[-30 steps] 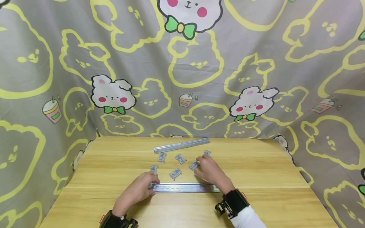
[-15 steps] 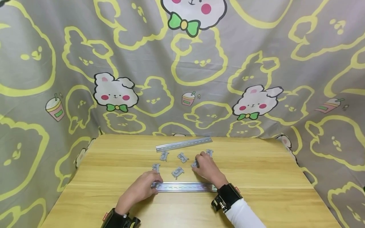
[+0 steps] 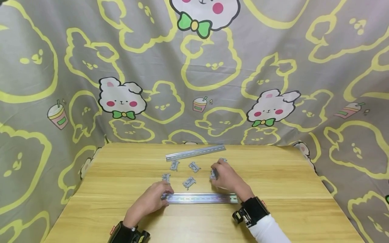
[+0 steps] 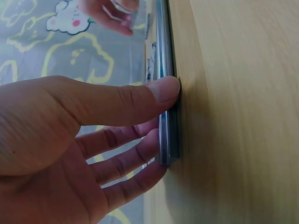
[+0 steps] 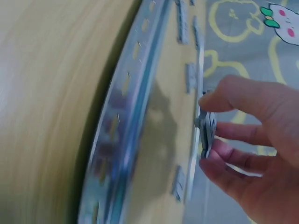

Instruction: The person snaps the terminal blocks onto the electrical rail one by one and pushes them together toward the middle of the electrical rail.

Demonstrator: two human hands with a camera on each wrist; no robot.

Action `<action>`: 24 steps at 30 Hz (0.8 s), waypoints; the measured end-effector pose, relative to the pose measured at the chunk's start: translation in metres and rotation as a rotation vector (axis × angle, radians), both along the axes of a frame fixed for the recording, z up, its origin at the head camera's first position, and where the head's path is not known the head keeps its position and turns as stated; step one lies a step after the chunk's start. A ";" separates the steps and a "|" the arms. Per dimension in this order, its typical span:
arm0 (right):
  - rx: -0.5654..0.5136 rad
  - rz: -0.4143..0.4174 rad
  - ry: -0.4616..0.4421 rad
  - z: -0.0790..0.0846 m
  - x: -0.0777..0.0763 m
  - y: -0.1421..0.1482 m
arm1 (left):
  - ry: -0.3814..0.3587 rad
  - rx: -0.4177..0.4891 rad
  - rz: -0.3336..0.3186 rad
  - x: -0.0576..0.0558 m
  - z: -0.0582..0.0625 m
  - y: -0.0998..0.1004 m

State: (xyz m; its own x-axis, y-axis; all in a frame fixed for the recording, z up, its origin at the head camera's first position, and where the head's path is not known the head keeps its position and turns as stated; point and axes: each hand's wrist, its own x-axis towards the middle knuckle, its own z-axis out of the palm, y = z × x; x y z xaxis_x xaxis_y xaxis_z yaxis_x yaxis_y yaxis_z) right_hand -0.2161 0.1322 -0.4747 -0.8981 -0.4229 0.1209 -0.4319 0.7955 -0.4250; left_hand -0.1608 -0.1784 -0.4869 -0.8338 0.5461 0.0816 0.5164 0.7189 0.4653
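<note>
A slotted metal DIN rail [image 3: 200, 198] lies crosswise near the front of the table. At its left end my left hand [image 3: 149, 199] grips it, the thumb on the near edge and the fingers around the far side, as the left wrist view shows. My right hand [image 3: 227, 177] pinches a small grey terminal block [image 5: 208, 133] between thumb and fingertips. That block is held up off the table, beyond the rail's right end. In the right wrist view it stands edge-on, partly covered by the fingers.
Several loose grey terminal blocks lie beyond the rail, among them one in the middle [image 3: 189, 182] and one by the right hand [image 3: 223, 159], partly hidden. A second DIN rail [image 3: 196, 153] lies slanted at the back. Patterned cloth [image 3: 194, 84] hangs behind the wooden table [image 3: 291, 189].
My right hand has closed on a terminal block, picked it up, and moved slightly right with it. The left hand stays at the rail's left end.
</note>
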 end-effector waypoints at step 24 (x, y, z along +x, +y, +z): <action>-0.179 0.058 -0.052 -0.017 0.055 0.096 | -0.012 0.010 -0.002 -0.002 -0.001 0.000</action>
State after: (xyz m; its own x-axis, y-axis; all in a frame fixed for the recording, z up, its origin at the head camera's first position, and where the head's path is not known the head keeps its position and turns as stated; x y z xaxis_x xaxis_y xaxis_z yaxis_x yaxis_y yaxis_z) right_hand -0.1608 0.2280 -0.4921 -0.8797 -0.4502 0.1532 -0.4489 0.6798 -0.5800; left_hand -0.1629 -0.1787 -0.4875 -0.8337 0.5468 0.0776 0.5123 0.7131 0.4787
